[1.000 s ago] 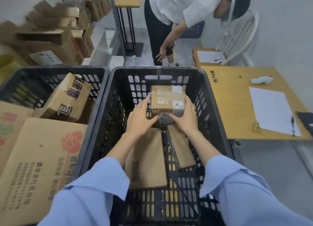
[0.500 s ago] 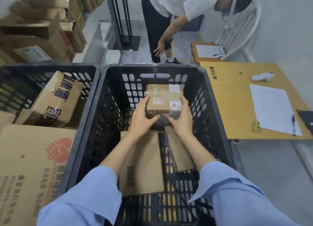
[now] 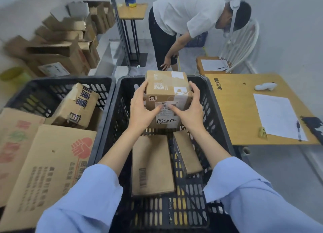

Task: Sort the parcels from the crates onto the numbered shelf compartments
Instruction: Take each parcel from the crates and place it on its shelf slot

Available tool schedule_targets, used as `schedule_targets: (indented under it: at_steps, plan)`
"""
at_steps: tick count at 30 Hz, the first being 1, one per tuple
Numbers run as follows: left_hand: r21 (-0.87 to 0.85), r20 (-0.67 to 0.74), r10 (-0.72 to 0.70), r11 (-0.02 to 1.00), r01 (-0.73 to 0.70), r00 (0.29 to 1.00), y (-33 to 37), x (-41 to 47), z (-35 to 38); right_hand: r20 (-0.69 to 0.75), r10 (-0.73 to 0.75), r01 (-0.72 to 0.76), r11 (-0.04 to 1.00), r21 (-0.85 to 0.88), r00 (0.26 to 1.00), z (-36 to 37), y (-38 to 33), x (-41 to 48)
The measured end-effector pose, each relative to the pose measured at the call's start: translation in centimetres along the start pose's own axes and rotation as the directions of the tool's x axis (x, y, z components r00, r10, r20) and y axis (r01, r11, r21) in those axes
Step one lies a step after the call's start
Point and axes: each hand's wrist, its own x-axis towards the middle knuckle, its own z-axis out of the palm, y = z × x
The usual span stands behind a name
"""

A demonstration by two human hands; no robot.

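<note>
Your left grip [image 3: 140, 110] and right grip [image 3: 189, 110] both grip the box [image 3: 166, 91], which sits between them: fingers curled on its sides, thumbs on the labelled near face. It is held up over the crate [image 3: 216, 121], toward the far wall. A flat parcel [image 3: 152, 164] and a second parcel [image 3: 187, 152] lie on the crate floor.

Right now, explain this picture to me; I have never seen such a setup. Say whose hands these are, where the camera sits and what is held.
No machine here: a person wears a camera on the head, looking down at their own arms. The left hand and right hand grip a small taped parcel from both sides over a black crate. A flat parcel and a narrower parcel lie inside it. A wooden table with a paper sheet stands to the right.
</note>
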Motion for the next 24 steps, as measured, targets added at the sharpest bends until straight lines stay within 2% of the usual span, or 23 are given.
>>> schedule_targets:
  at_steps: [6,12,16,24]
  plan:
    - [-0.076,-0.075,-0.034,0.997,0.028,0.997,2.8,-1.1,-2.6,-0.055,0.006,0.0,0.995,0.096,0.998,-1.4,-3.7,-0.8]
    - [-0.107,-0.115,0.044,0.993,-0.056,0.992,4.6,-3.8,-6.1,-0.086,-0.08,0.09,0.989,0.117,0.993,-2.0,-7.1,-3.8]
    - [-0.088,-0.142,0.072,0.992,-0.085,0.987,5.6,-5.7,-9.2,-0.063,-0.141,0.149,0.978,0.147,0.988,-1.9,-9.2,-5.7]
    - [-0.081,-0.216,0.033,0.995,-0.052,0.976,8.1,-8.8,-16.4,0.029,-0.268,0.25,0.929,0.274,0.963,0.8,-15.6,-7.7]
